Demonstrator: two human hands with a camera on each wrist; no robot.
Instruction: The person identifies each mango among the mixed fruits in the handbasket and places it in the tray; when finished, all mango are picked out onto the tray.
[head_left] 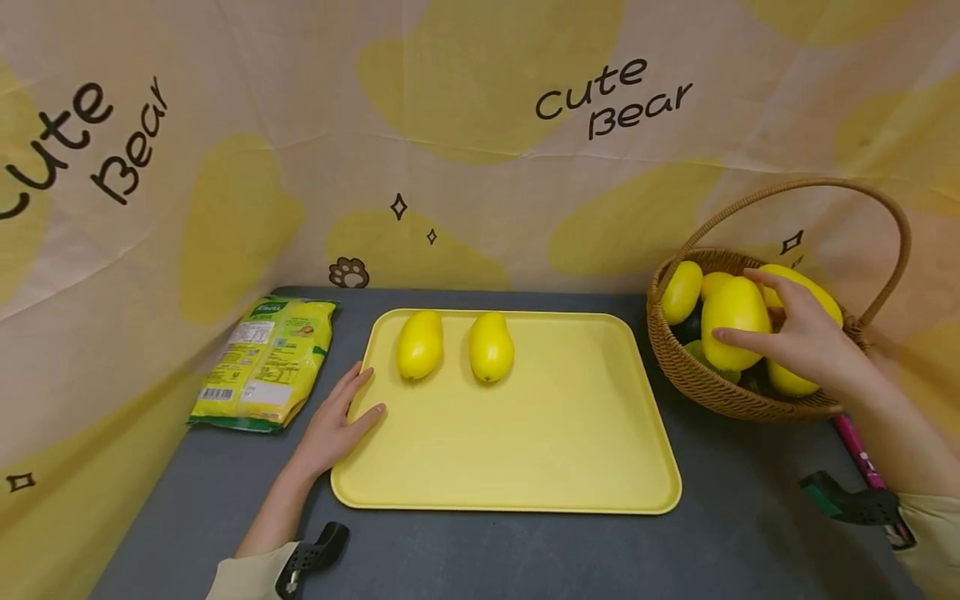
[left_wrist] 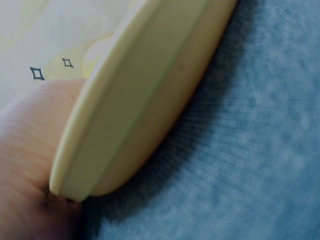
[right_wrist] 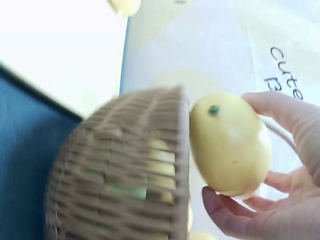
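My right hand [head_left: 806, 337] grips a smooth yellow mango [head_left: 735, 325] at the basket's opening. In the right wrist view the mango [right_wrist: 230, 145] shows a green stem spot and sits beside the woven rim, thumb and fingers around it. The wicker basket [head_left: 712, 396] holds more yellow fruit and some dark and green produce, partly hidden. My left hand [head_left: 330, 429] rests at the left edge of a yellow tray [head_left: 525, 450], thumb and fingers laid over the rim. Two yellow mangoes, a left one [head_left: 420, 346] and a right one [head_left: 492, 347], lie side by side on the tray.
A yellow and green packet [head_left: 262, 362] lies left of the tray on the grey table [head_left: 480, 554]. The basket's tall handle [head_left: 825, 183] arches over its opening. A pink object [head_left: 857, 446] is partly hidden under my right forearm. Patterned cloth [head_left: 465, 125] hangs behind.
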